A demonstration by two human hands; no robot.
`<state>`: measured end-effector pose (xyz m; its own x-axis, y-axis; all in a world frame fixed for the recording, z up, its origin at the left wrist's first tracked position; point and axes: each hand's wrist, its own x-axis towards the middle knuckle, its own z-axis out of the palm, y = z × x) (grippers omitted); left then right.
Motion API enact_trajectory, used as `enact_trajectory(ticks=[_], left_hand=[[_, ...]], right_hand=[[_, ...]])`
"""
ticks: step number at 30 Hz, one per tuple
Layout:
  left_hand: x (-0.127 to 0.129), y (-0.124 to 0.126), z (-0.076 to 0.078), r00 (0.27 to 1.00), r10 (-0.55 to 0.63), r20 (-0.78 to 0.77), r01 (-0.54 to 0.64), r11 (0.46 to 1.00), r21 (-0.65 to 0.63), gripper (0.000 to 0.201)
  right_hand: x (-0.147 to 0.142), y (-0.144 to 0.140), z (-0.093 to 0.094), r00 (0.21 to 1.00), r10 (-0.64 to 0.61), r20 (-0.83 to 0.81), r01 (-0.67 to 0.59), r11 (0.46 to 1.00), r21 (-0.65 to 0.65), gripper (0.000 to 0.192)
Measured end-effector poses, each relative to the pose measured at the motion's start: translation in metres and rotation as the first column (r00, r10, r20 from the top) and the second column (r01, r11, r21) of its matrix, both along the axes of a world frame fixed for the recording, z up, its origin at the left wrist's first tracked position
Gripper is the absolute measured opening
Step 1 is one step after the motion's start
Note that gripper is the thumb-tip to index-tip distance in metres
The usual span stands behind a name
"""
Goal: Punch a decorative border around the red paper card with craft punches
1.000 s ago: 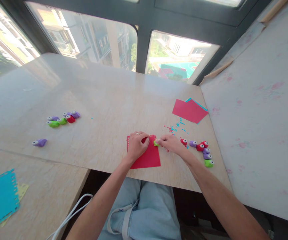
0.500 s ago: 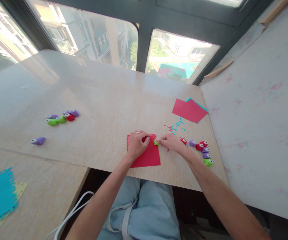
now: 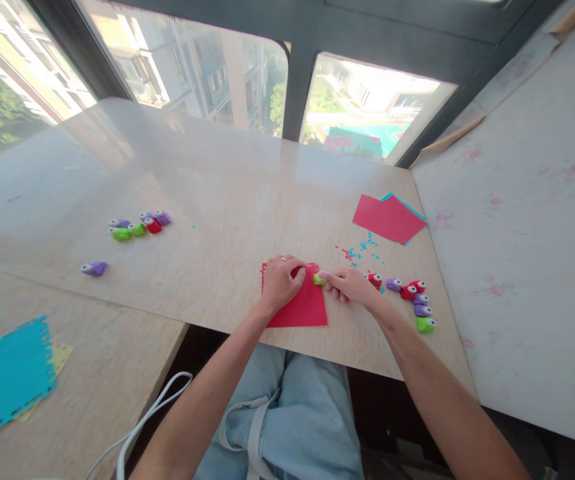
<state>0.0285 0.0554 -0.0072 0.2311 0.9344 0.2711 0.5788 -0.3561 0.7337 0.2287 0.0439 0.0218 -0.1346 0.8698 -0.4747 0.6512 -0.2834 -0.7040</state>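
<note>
Head view: both hands at red paper (image 3: 300, 311), R hand (image 3: 350, 287) w/ green punch (image 3: 319, 279).
Paper lies flat on table (image 3: 247, 200) nr front edge, small notches along top & L edges. L hand (image 3: 282, 281) rests on it, fingers bent, thumb nr forefinger; can't tell if tips touch or pinch anything. R thumb & fingers clamped on punch, which sits at paper's R edge, nr top corner. Red punch (image 3: 375, 281) just beside R wrist, more punches (image 3: 426, 325) further R. Blue & red paper bits (image 3: 364, 245) scattered beyond R hand, loose sheets (image 3: 390, 219) behind them. Far L: punch cluster (image 3: 121, 235), lone purple punch (image 3: 95, 269), notched blue paper (image 3: 10, 373) over yellow sheet (image 3: 61, 357).
</note>
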Motion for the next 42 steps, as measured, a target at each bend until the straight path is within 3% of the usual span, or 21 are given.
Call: enact_trajectory(ticks=[7,9,13,16,19,29,32,37,39,42], left_hand=[[0.0,0.001,-0.002,1.0,0.01,-0.02,-0.011,1.0,-0.005,0.014],[0.0,0.001,-0.004,1.0,0.012,-0.022,-0.012,1.0,-0.004,0.014],[0.001,0.002,-0.005,1.0,0.007,-0.004,-0.007,1.0,0.006,0.015],[0.0,0.001,-0.005,1.0,0.004,0.0,-0.004,1.0,0.007,0.015],[0.0,0.001,-0.005,1.0,0.007,-0.002,-0.007,1.0,0.006,0.015],[0.0,0.002,-0.006,1.0,0.012,0.017,-0.012,1.0,-0.005,0.013],[0.0,0.002,-0.006,1.0,0.009,0.02,-0.009,1.0,-0.003,0.013],[0.0,0.002,-0.007,1.0,0.006,0.025,-0.006,1.0,0.005,0.013],[0.0,0.002,-0.007,1.0,0.007,0.021,-0.007,1.0,0.006,0.014],[0.0,0.002,-0.007,1.0,0.011,0.009,-0.011,1.0,0.004,0.014]], right_hand=[[0.0,-0.003,-0.001,0.998,-0.062,-0.011,0.062,0.997,0.044,0.052],[-0.001,-0.008,-0.004,0.995,-0.101,-0.025,0.104,0.981,0.165,0.054],[-0.006,-0.02,-0.011,0.988,-0.118,-0.095,0.148,0.891,0.429,0.042],[-0.011,-0.027,-0.014,0.999,-0.033,0.031,0.016,0.892,0.453,0.043],[-0.011,-0.031,-0.012,0.982,-0.046,0.183,-0.046,0.883,0.467,0.037],[0.011,-0.051,-0.008,0.917,-0.243,0.317,0.048,0.856,0.515,0.044],[0.013,-0.057,-0.009,0.89,-0.342,0.302,0.107,0.8,0.59,0.046],[0.009,-0.067,-0.01,0.86,-0.489,0.146,0.23,0.627,0.744,0.045],[0.007,-0.071,-0.014,0.874,-0.474,0.108,0.245,0.622,0.744,0.042],[0.003,-0.077,-0.022,0.893,-0.433,0.118,0.225,0.659,0.717,0.04]])
